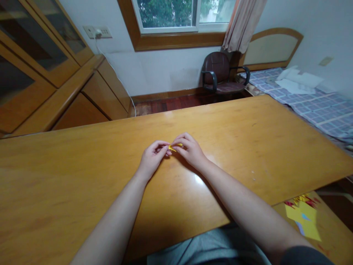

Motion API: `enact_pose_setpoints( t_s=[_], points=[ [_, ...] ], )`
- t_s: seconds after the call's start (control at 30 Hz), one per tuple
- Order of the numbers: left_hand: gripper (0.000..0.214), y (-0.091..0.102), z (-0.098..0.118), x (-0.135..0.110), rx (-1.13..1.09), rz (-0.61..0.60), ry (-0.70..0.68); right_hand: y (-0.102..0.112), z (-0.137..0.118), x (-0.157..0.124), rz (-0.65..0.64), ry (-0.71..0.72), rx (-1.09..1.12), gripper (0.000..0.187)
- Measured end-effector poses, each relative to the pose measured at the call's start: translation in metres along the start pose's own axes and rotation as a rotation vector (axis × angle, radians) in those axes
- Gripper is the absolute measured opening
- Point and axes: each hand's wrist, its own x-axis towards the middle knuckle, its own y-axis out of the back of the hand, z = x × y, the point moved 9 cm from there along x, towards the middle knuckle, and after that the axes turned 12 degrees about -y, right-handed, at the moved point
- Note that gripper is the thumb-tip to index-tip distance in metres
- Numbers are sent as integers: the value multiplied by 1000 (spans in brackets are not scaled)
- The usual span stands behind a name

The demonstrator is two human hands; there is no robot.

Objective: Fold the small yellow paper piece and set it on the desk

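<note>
A small folded piece of yellow paper [173, 148] is pinched between both hands just above the wooden table [248, 140]. My left hand [152, 157] closes its fingertips on the paper's left end. My right hand [189, 150] has its fingers curled over the right end, hiding most of the paper. Both forearms reach in from the near edge of the table.
Yellow and coloured paper sheets [303, 217] lie on a lower surface at the right. A dark office chair [222, 75] stands under the window. A bed [311, 99] with a checked cover is at the right. Wooden cabinets [55, 73] line the left wall.
</note>
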Motion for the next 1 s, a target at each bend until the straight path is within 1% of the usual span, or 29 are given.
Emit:
enact_pose_setpoints(
  t_s=[0.43,0.73,1.0],
  points=[
    [31,-1,3,1,4,0,3,-2,-4,-2,-11,56,-31,11],
    [29,0,0,0,19,-7,0,-5,-2,-1,-45,35,-35,5],
    [28,-1,0,-1,69,-20,-32,-8,-2,0,-74,21,-64,8]
  ],
)
